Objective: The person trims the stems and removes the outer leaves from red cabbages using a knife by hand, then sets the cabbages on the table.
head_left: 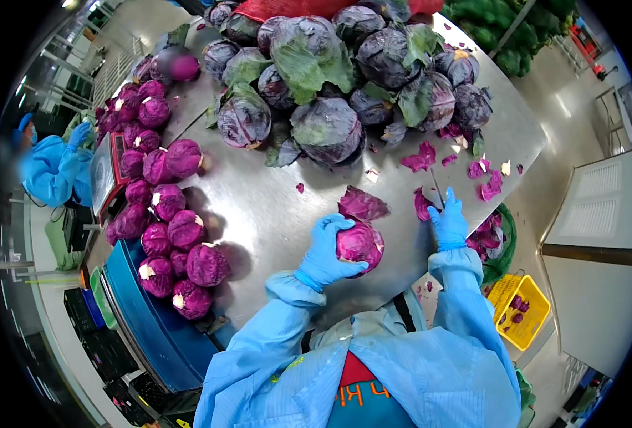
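My left hand (328,251), in a blue glove, is closed around the side of a peeled red cabbage (361,244) above the steel table (277,207). A loose purple leaf (363,204) stands at the cabbage's far side; whether it is still attached I cannot tell. To the right, my gloved right hand (449,225) is closed on a knife, its thin blade (438,187) pointing away from me and the handle hidden by the fingers. Beside that hand lies a torn purple leaf (422,205).
Untrimmed cabbages (327,132) with outer leaves pile up at the back. Several peeled cabbages (186,230) line the left, near a red-framed scale (109,171). Leaf scraps (419,158) lie at right. A green net bag (505,246) and yellow crate (519,310) sit below the right edge. Another person (55,167) is far left.
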Demonstrator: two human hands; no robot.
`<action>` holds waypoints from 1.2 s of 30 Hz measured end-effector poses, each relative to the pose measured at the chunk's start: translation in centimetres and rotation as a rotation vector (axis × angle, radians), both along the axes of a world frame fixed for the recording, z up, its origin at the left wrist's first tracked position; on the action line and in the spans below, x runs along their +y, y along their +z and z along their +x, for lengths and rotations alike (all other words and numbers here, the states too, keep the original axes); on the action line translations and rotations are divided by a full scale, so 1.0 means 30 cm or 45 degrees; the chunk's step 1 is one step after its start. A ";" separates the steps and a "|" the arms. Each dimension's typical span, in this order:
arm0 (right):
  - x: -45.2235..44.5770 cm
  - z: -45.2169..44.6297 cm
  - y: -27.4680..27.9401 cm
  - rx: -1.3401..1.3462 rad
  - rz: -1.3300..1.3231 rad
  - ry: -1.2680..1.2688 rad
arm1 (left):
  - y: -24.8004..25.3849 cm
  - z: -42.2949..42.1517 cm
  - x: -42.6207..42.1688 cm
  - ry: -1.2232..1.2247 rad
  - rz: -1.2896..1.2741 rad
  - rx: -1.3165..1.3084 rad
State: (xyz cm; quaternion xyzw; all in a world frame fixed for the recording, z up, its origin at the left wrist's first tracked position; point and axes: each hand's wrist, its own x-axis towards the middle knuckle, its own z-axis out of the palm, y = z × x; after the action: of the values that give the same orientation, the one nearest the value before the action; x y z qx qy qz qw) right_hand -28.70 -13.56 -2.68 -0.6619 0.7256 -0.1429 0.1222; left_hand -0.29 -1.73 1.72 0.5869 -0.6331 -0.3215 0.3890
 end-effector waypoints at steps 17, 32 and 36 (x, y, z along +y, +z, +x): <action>0.170 0.219 0.164 -0.270 0.316 0.915 | 0.049 -0.058 -0.085 -0.109 0.458 -0.232; 0.152 0.021 0.174 -0.537 0.537 0.103 | -0.015 0.099 0.070 -0.004 0.309 0.023; 0.296 0.326 0.193 -0.927 0.575 0.393 | 0.001 0.016 0.065 0.134 0.292 -0.304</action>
State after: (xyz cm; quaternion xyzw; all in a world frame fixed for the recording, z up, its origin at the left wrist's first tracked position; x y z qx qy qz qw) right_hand -18.91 -4.68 3.12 -0.6256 0.5412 -0.1846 0.5307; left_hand 0.19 0.23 1.75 0.6938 -0.6023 -0.2991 0.2578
